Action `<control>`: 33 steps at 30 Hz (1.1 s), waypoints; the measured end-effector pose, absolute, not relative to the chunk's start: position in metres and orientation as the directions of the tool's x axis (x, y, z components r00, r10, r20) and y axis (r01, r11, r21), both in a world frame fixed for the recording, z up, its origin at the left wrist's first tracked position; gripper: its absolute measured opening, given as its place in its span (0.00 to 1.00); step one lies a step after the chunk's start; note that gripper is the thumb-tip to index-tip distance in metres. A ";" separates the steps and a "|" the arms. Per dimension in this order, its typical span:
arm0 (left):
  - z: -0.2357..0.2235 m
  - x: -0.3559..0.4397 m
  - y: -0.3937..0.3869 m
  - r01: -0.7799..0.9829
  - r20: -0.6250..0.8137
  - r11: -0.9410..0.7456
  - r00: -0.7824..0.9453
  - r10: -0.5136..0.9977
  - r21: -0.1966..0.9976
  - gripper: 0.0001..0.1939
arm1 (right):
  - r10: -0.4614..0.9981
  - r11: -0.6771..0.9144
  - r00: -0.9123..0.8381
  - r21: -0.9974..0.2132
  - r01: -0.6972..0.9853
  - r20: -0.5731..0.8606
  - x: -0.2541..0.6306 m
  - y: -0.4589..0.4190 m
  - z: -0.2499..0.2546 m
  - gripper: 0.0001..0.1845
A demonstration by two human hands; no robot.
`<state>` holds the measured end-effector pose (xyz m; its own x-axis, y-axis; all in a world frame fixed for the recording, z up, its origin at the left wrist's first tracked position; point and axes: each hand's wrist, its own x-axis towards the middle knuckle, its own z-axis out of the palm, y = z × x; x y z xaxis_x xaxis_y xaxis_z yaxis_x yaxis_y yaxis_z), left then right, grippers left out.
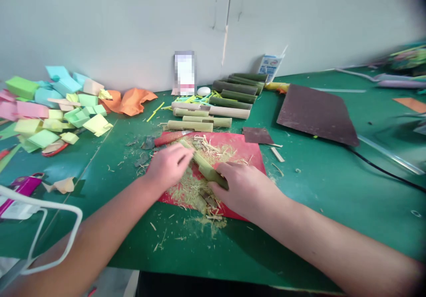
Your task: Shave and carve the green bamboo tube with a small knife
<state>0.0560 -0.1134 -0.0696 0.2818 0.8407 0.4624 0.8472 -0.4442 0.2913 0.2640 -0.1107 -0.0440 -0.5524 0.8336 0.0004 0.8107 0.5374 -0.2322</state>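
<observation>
A light green bamboo tube (203, 165) with a notch cut in it lies slanted over a red sheet (251, 153). My right hand (244, 184) is wrapped round its near end. My left hand (168, 166) is beside the tube's far end, fingers curled together; a small dark bit shows at the fingertips, too unclear to name. Pale shavings and dust (186, 190) cover much of the sheet. Behind my left hand lies a red-handled tool (170, 138), partly hidden. A small brown square sheet (258, 135) overlaps the red sheet's far right corner.
Peeled bamboo pieces (189, 125) and dark green ones (233, 95) lie behind. A phone (184, 73) leans on the wall near a drink carton (271, 66). Folded paper boxes (56, 106) pile up at left, a white frame (78, 226) nearer. A large brown sheet (316, 115) lies right.
</observation>
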 end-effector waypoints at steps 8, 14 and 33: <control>-0.072 0.053 -0.110 0.868 0.515 -0.395 0.202 0.833 0.299 0.11 | 0.833 0.542 -0.552 -0.229 0.808 0.026 0.265 -0.111 -0.046 0.10; -0.071 0.053 -0.116 0.821 0.456 -0.475 0.307 0.835 0.317 0.10 | 0.835 0.539 -0.550 -0.233 0.809 0.020 0.264 -0.113 -0.044 0.10; -0.072 0.052 -0.113 0.845 0.506 -0.466 0.292 0.812 0.261 0.11 | 0.840 0.532 -0.542 -0.247 0.810 0.031 0.264 -0.112 -0.046 0.10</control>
<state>0.0523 -0.1135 -0.0718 0.2916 0.8116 0.5063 0.8454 -0.4663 0.2605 0.2638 -0.1123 -0.0460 -0.5422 0.8397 0.0312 0.8098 0.5321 -0.2474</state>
